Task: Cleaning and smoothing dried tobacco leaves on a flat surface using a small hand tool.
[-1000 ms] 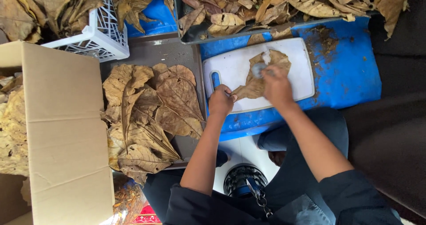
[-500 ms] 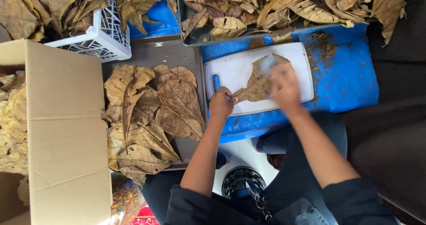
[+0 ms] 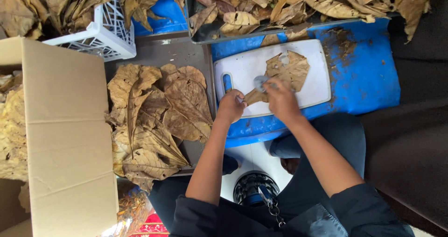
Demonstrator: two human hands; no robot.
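Leaf-trimming looks to be the step in hand: a dried brown leaf lies on the white cutting board. Left hand pinches its near tip; right hand grips a small grey tool against it. Steady pressure seems called for next.

Your left hand pins the dried leaf at its stem end on the white cutting board; your right hand presses a small grey pad onto it.
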